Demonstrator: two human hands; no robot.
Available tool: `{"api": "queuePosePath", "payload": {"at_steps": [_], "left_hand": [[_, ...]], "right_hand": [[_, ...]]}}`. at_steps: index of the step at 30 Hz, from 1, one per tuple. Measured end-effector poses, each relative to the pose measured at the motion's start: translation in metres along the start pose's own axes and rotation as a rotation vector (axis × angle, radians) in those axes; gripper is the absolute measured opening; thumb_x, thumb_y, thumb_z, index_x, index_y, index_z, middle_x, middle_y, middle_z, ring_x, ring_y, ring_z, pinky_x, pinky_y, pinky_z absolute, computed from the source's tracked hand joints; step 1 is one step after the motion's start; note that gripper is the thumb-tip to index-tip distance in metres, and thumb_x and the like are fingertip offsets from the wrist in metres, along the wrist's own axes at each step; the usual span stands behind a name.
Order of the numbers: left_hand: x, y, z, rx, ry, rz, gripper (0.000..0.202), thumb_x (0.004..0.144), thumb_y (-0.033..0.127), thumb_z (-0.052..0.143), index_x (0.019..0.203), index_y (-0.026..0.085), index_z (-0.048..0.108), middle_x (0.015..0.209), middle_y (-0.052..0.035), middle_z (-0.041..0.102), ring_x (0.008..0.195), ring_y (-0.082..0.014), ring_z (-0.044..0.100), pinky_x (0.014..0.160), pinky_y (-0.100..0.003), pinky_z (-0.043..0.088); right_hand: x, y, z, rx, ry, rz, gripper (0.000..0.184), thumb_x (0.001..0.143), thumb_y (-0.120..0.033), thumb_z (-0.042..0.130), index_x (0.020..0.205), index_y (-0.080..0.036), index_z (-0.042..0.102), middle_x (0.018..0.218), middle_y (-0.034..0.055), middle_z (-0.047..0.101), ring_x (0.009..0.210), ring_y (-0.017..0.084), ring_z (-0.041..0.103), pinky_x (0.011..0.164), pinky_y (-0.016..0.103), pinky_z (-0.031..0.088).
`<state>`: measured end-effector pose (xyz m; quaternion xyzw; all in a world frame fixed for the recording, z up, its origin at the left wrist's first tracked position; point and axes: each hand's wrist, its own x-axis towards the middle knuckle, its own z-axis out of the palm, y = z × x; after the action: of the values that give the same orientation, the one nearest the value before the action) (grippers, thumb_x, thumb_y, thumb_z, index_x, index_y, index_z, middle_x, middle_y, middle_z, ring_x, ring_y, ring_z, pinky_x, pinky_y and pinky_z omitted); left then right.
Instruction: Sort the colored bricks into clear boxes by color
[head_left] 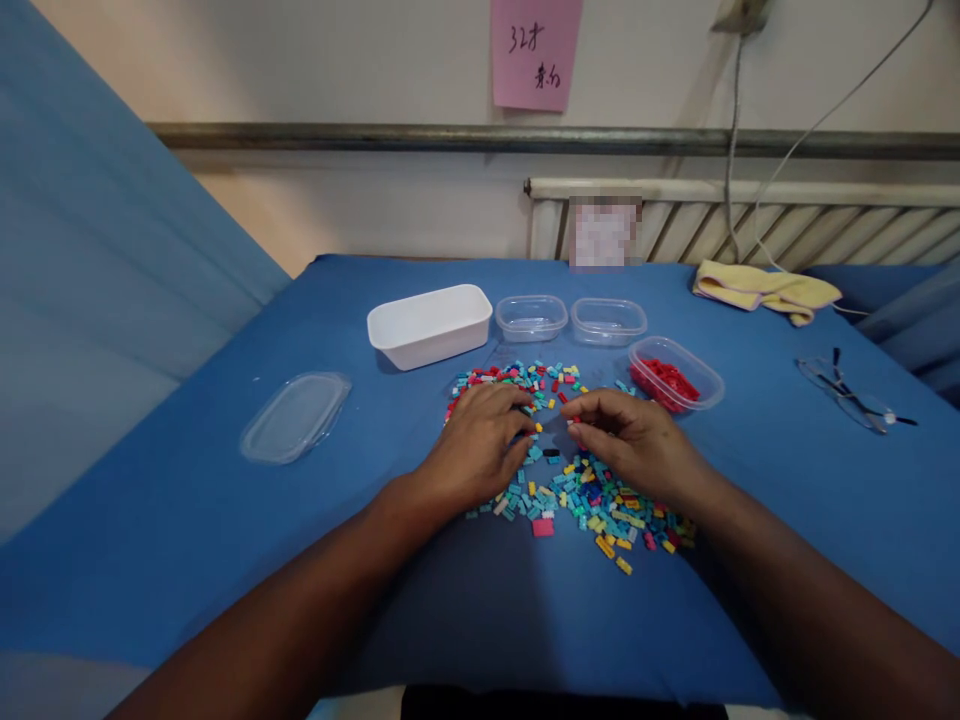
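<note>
Small toy bricks in many colours (555, 485) lie in a loose pile on the blue cloth. Over the left part of the pile rests my left hand (484, 440), palm down, its fingers apart and bent, touching the bricks. My right hand (637, 440) is on the other side, thumb and forefinger closed on a small red brick (576, 421) that is mostly hidden by the fingertips. Just beyond it, a clear plastic tub (709, 390) holds red bricks (666, 383).
Behind the pile stand a white box (431, 322) and two clear tubs, one left (531, 318) and one right (609, 320). A clear lid (295, 418) lies at left. Glasses (851, 388) and a yellow cloth (765, 288) are at right, near a radiator (697, 225).
</note>
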<state>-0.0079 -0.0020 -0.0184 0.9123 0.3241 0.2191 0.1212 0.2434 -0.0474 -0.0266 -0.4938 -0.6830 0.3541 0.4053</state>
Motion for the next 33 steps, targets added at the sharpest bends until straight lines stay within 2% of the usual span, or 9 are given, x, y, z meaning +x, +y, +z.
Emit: {"api": "queuePosePath", "payload": {"at_steps": [7, 11, 15, 18, 23, 26, 30, 31, 33], "left_hand": [[0.000, -0.007, 0.002, -0.050, 0.037, -0.032, 0.009, 0.094, 0.022, 0.075, 0.101, 0.023, 0.071, 0.130, -0.0071, 0.071, 0.129, -0.0279, 0.063, 0.116, -0.052, 0.043], [0.000, -0.005, -0.001, -0.099, 0.089, -0.022, 0.006, 0.096, 0.020, 0.073, 0.101, 0.023, 0.071, 0.126, -0.0068, 0.072, 0.125, -0.0269, 0.064, 0.113, -0.052, 0.045], [0.000, 0.009, -0.003, -0.277, 0.110, 0.013, 0.010, 0.103, 0.022, 0.063, 0.108, 0.023, 0.072, 0.109, -0.0062, 0.075, 0.106, -0.0213, 0.070, 0.095, -0.040, 0.056], [0.000, 0.022, -0.003, -0.395, 0.112, 0.057, 0.013, 0.106, 0.021, 0.060, 0.108, 0.022, 0.073, 0.101, -0.0046, 0.075, 0.095, -0.0175, 0.071, 0.088, -0.033, 0.057], [-0.002, 0.032, -0.001, -0.393, 0.190, -0.106, 0.003, 0.100, 0.018, 0.070, 0.099, 0.021, 0.070, 0.090, 0.0003, 0.074, 0.081, -0.0136, 0.069, 0.076, -0.027, 0.053], [-0.004, 0.033, 0.001, -0.357, 0.207, -0.124, 0.004, 0.100, 0.021, 0.072, 0.098, 0.020, 0.069, 0.088, 0.0008, 0.074, 0.079, -0.0134, 0.068, 0.074, -0.027, 0.051], [-0.005, 0.028, -0.001, -0.300, 0.237, -0.077, 0.009, 0.102, 0.028, 0.071, 0.099, 0.020, 0.069, 0.092, -0.0010, 0.074, 0.082, -0.0147, 0.068, 0.076, -0.029, 0.052], [-0.005, 0.024, -0.003, -0.281, 0.259, -0.087, 0.009, 0.103, 0.029, 0.071, 0.101, 0.020, 0.069, 0.093, -0.0015, 0.075, 0.083, -0.0152, 0.069, 0.078, -0.029, 0.052], [-0.004, 0.013, -0.010, -0.249, 0.311, -0.156, 0.012, 0.104, 0.032, 0.068, 0.107, 0.021, 0.071, 0.097, -0.0025, 0.076, 0.086, -0.0162, 0.069, 0.079, -0.030, 0.053]], "right_hand": [[-0.001, 0.004, 0.001, 0.049, -0.033, 0.017, 0.026, 0.100, -0.036, 0.072, 0.123, -0.025, 0.074, 0.093, 0.0025, 0.077, 0.083, 0.020, 0.073, 0.074, 0.034, 0.059], [-0.002, 0.002, 0.002, -0.046, -0.021, -0.028, 0.018, 0.099, -0.034, 0.073, 0.114, -0.026, 0.076, 0.092, 0.0024, 0.077, 0.083, 0.019, 0.073, 0.073, 0.033, 0.059], [-0.003, -0.006, 0.008, 0.077, -0.037, -0.034, 0.016, 0.098, -0.037, 0.076, 0.109, -0.026, 0.077, 0.088, 0.0017, 0.078, 0.078, 0.018, 0.073, 0.068, 0.030, 0.058], [-0.003, -0.012, 0.012, 0.241, -0.036, 0.019, 0.022, 0.094, -0.042, 0.081, 0.106, -0.024, 0.077, 0.086, 0.0009, 0.077, 0.074, 0.016, 0.071, 0.064, 0.028, 0.057], [-0.003, -0.016, 0.018, 0.378, -0.012, 0.089, 0.026, 0.089, -0.042, 0.087, 0.103, -0.023, 0.076, 0.085, -0.0003, 0.078, 0.074, 0.016, 0.073, 0.065, 0.028, 0.059], [-0.005, -0.020, 0.018, 0.371, -0.027, 0.066, 0.023, 0.090, -0.041, 0.086, 0.102, -0.024, 0.076, 0.087, -0.0001, 0.078, 0.076, 0.016, 0.074, 0.067, 0.029, 0.060], [-0.006, -0.028, -0.001, 0.240, -0.013, 0.029, 0.020, 0.093, -0.041, 0.082, 0.101, -0.024, 0.077, 0.087, 0.0019, 0.079, 0.075, 0.017, 0.074, 0.066, 0.030, 0.061], [-0.006, -0.028, -0.010, 0.177, 0.036, 0.013, 0.020, 0.094, -0.042, 0.081, 0.101, -0.024, 0.077, 0.089, 0.0029, 0.079, 0.076, 0.018, 0.074, 0.068, 0.031, 0.061], [-0.006, -0.025, -0.032, -0.003, 0.229, -0.030, 0.019, 0.094, -0.041, 0.080, 0.103, -0.025, 0.078, 0.094, 0.0045, 0.080, 0.081, 0.021, 0.075, 0.073, 0.035, 0.062]]}}
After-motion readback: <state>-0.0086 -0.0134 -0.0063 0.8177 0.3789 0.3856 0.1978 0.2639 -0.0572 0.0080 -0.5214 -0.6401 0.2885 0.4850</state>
